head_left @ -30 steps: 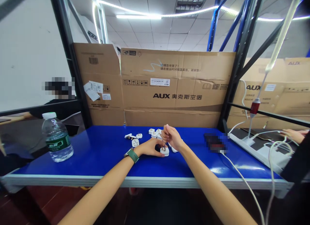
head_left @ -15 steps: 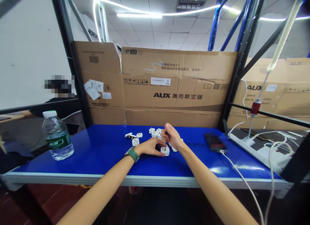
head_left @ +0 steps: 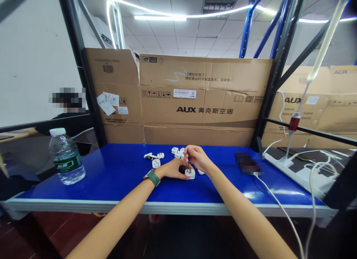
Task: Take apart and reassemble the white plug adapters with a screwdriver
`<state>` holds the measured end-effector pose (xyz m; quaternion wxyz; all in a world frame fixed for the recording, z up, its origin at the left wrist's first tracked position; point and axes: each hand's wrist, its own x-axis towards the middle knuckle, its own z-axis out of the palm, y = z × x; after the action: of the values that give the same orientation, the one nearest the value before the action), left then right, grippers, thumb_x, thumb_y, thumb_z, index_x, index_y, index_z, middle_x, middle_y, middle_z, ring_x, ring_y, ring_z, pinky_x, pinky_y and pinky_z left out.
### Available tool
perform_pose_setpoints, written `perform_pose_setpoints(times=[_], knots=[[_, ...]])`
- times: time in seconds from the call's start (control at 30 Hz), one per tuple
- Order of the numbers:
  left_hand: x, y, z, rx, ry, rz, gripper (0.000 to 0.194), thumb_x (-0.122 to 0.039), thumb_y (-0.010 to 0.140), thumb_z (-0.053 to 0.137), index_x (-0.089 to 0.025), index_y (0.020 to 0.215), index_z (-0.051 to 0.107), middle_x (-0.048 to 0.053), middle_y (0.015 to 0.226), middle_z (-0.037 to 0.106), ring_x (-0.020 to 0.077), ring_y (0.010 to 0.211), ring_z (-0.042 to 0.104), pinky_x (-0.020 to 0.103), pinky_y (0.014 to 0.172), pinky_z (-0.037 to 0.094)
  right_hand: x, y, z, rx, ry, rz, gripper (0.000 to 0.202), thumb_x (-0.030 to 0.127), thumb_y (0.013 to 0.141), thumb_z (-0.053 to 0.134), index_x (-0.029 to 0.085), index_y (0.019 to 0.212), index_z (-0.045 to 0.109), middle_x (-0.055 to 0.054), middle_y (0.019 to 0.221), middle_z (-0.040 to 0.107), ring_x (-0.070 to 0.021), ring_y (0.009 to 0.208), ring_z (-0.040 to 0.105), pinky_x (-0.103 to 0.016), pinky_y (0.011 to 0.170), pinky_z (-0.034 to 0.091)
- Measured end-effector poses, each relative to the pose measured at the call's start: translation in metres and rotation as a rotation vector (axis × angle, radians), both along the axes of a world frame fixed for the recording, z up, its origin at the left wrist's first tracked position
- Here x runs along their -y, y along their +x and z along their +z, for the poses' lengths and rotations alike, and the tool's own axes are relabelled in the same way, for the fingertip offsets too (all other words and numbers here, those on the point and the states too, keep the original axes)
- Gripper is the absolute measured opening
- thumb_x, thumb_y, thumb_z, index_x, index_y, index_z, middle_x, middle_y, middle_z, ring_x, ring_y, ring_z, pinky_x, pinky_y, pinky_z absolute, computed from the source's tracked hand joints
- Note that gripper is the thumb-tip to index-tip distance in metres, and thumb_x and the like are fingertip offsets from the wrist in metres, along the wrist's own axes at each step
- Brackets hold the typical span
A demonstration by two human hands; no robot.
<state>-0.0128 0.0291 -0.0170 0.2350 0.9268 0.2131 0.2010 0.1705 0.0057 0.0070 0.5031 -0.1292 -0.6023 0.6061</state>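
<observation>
A white plug lies on the blue tabletop with its pins up, and my left hand grips it between thumb and fingers. My right hand is closed around a screwdriver, held upright with its tip down at the plug. The tip's exact contact point is too small to make out. Behind my hands stands a group of white plugs, partly hidden by the right hand. More white plug pieces lie to the left. Another white piece shows just right of the held plug.
On the left stands a water bottle. A blurred dark device with a white cable lies at the right, near a white power strip. Cardboard walls off the back of the blue table. A person sits beyond the left post.
My right hand has shifted slightly left and lower, and its fingers have changed their hold on the screwdriver, showing more of the shaft. My left hand and the plug stay in place.
</observation>
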Motion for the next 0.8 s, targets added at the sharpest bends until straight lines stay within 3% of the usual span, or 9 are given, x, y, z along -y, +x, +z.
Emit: perform_pose_setpoints(times=[0.2, 0.33, 0.5, 0.6, 0.8], knots=[[-0.0003, 0.0000, 0.0013, -0.017, 0.012, -0.015, 0.038, -0.038, 0.077, 0.080, -0.019, 0.108, 0.074, 0.004, 0.096, 0.074, 0.0194, 0.088, 0.066, 0.029, 0.083, 0.052, 0.0044, -0.0037, 0.0011, -0.157, -0.093, 0.079, 0.032, 0.050, 0.088, 0.070, 0.019, 0.090, 0.059, 0.004, 0.065, 0.041, -0.0087, 0.054, 0.036, -0.020, 0.051, 0.032], [-0.0016, -0.0001, 0.0003, -0.010, 0.010, -0.028, 0.037, -0.038, 0.078, 0.079, -0.018, 0.108, 0.074, 0.005, 0.098, 0.074, 0.0199, 0.089, 0.067, 0.030, 0.084, 0.052, 0.0082, -0.0033, 0.0020, -0.154, -0.082, 0.053, 0.031, 0.044, 0.087, 0.074, 0.023, 0.089, 0.051, 0.004, 0.065, 0.045, -0.0103, 0.056, 0.037, -0.020, 0.052, 0.030], [-0.0019, -0.0002, -0.0009, 0.002, 0.009, -0.019, 0.042, -0.040, 0.076, 0.080, -0.017, 0.111, 0.073, 0.006, 0.099, 0.074, 0.0197, 0.088, 0.067, 0.030, 0.082, 0.052, 0.0035, -0.0026, -0.0005, -0.096, -0.040, 0.024, 0.035, 0.051, 0.088, 0.070, 0.019, 0.082, 0.057, 0.000, 0.070, 0.051, -0.0127, 0.060, 0.046, -0.025, 0.057, 0.038], [-0.0015, -0.0001, 0.0000, -0.011, 0.023, -0.016, 0.040, -0.040, 0.076, 0.080, -0.018, 0.109, 0.074, 0.006, 0.098, 0.074, 0.0199, 0.088, 0.066, 0.030, 0.083, 0.052, 0.0010, -0.0033, -0.0016, -0.101, -0.070, 0.040, 0.037, 0.052, 0.089, 0.068, 0.018, 0.078, 0.058, 0.000, 0.069, 0.048, -0.0114, 0.057, 0.042, -0.025, 0.054, 0.037], [-0.0008, 0.0005, 0.0016, -0.007, 0.020, -0.048, 0.036, -0.038, 0.078, 0.078, -0.018, 0.107, 0.073, 0.005, 0.097, 0.073, 0.0194, 0.088, 0.066, 0.029, 0.083, 0.051, 0.0062, -0.0046, 0.0022, -0.158, -0.158, 0.054, 0.037, 0.058, 0.090, 0.063, 0.023, 0.088, 0.054, 0.003, 0.065, 0.047, -0.0105, 0.052, 0.034, -0.022, 0.050, 0.030]])
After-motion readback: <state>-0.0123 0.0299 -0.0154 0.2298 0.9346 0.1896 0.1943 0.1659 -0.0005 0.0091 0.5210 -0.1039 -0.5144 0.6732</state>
